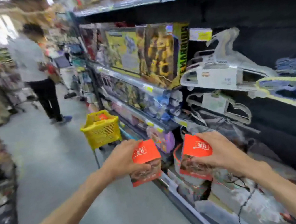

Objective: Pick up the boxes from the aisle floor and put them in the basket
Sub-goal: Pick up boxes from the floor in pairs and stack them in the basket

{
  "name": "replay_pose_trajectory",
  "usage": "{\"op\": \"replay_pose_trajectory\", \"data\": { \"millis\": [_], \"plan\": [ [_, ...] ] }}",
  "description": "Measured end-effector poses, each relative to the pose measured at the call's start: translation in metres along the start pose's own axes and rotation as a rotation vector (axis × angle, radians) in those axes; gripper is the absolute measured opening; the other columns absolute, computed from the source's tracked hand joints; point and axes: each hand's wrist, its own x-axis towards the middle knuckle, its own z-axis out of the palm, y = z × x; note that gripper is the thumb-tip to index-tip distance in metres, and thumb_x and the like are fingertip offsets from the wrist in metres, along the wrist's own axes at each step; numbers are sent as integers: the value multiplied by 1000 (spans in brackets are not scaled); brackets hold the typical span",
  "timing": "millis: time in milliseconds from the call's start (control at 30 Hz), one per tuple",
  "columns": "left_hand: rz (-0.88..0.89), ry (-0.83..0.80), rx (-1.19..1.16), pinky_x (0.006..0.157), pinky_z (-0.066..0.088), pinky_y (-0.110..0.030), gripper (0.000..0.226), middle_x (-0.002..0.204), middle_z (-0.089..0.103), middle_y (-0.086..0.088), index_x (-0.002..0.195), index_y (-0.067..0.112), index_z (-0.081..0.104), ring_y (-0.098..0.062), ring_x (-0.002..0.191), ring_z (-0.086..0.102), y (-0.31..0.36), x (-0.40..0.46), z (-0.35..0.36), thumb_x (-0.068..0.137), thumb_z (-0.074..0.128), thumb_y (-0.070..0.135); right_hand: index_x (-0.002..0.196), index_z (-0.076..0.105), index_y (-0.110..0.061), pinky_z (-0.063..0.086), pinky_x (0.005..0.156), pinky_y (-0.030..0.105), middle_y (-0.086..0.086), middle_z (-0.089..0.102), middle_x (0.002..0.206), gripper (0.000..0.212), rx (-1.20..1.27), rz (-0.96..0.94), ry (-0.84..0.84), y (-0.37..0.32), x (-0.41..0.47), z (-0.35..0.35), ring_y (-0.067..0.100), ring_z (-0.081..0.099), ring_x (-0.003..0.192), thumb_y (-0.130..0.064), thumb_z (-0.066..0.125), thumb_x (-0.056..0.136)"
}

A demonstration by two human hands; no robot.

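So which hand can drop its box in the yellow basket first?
Probably the left hand. Its box is on the same side as the basket, which stands ahead to the left. The right hand is farther off.

Open floor (55, 164) to basket (101, 131); shelving (139, 86) crowds right.

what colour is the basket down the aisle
Yellow basket, seen in the head view.

Bright, even overhead light is filling the aisle. Motion blur is smearing the left side and far end; the shelves (234, 79) are bending and smudging toward the right edge.
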Motion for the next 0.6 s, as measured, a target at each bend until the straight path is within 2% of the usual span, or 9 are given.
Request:
{"op": "replay_pose_trajectory", "data": {
  "millis": [67, 167, 333, 467, 533, 600],
  "plan": [
    [-99, 29, -4, 97, 42, -39, 100, 127, 57, -1, 142, 22, 45, -23, 114, 53, -51, -11, -13, 62, 64, 80, 133, 52, -23, 43, 93, 36, -1, 59, 117, 86, 22, -76, -31, -29, 59, 24, 21, 51, 109, -74, 71, 66],
    [-244, 65, -40, 96, 39, -30, 96, 133, 55, 1, 143, 24, 44, -21, 119, 51, -120, -21, -28, 65, 70, 73, 138, 48, -24, 41, 92, 34, -4, 56, 118, 90, 67, -197, -70, -68, 145, 58, 20, 49, 109, -73, 71, 66],
    [-405, 132, 1, 92, 44, -34, 94, 126, 60, 0, 139, 23, 48, -21, 112, 55, -223, -16, -60, 64, 69, 75, 134, 51, -28, 43, 96, 38, -5, 58, 118, 90, 114, -369, -130, -124, 282, 114, 17, 51, 110, -78, 68, 62],
    [-518, 215, 13, 94, 45, -37, 92, 122, 61, 1, 138, 21, 48, -20, 111, 56, -299, -11, -88, 66, 72, 73, 135, 49, -30, 40, 93, 29, -10, 56, 121, 90, 156, -524, -204, -176, 392, 141, 9, 47, 108, -80, 64, 62],
    [-568, 262, 20, 95, 42, -33, 91, 125, 60, 0, 140, 20, 47, -20, 113, 55, -338, -10, -101, 67, 76, 67, 136, 48, -33, 40, 95, 31, -11, 56, 125, 90, 161, -599, -224, -203, 446, 155, 9, 47, 110, -84, 60, 63],
    [-621, 291, 61, 90, 40, -31, 89, 122, 61, -2, 138, 16, 49, -21, 110, 55, -374, -9, -113, 69, 78, 65, 134, 49, -30, 43, 94, 36, -9, 57, 122, 92, 137, -657, -231, -232, 498, 170, 14, 50, 110, -87, 55, 63]
  ]
}}
